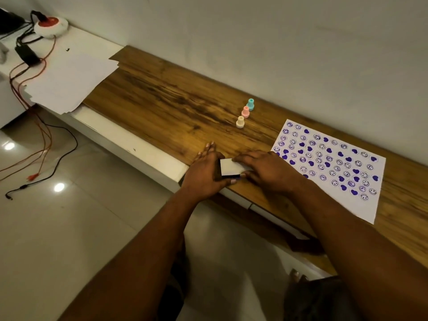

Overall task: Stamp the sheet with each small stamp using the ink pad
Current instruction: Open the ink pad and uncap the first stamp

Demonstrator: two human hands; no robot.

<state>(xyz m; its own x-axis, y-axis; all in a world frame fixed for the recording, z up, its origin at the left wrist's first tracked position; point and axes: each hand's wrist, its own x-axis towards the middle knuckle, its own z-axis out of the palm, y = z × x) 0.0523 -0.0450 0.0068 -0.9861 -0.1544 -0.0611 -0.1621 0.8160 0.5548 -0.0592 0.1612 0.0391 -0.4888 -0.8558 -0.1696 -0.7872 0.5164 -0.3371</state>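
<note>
The ink pad (230, 167), a small flat box with a pale lid, rests near the front edge of the wooden counter. My left hand (205, 171) holds its left side with the fingers stretched out. My right hand (266, 169) lies over its right end, fingers on the lid. The white sheet (328, 167), covered with several purple smiley and heart prints, lies to the right. Three small stamps stand upright in a row further back: cream (240, 122), pink (245, 111) and teal (250, 104). Neither hand touches them.
A wooden counter (166, 100) runs along a white wall. A stack of blank paper (69, 79) lies at the left end. Behind it are a red-and-white round device (51, 25), a black adapter (26, 54) and cables hanging to the tiled floor (69, 216).
</note>
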